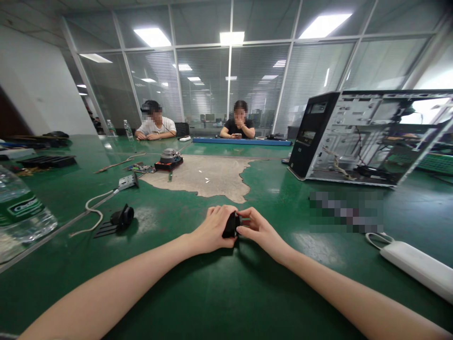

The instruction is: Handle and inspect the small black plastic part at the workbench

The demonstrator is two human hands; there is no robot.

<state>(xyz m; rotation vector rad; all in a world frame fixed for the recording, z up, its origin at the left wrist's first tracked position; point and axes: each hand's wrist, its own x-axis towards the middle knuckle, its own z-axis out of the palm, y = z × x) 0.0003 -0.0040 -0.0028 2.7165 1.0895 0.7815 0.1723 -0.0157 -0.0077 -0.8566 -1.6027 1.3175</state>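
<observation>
Just in front of me, low over the green tabletop [198, 288], a small black part [229, 226] sits between my two hands. My left hand [213, 230] is wrapped around it from the left. From the other side, the fingertips of my right hand [260, 230] pinch its right end. Fingers cover much of the part, so I cannot tell its exact kind. To the left lies another black piece [123, 216] with a round end and thin prongs.
An opened computer case [318, 137] stands at the right, near a white power strip [417, 267]. A water bottle [23, 208], a small metal-plated part [128, 182] with a pale cable, and a stacked component [170, 159] occupy the left. Two people [157, 126] sit across the table.
</observation>
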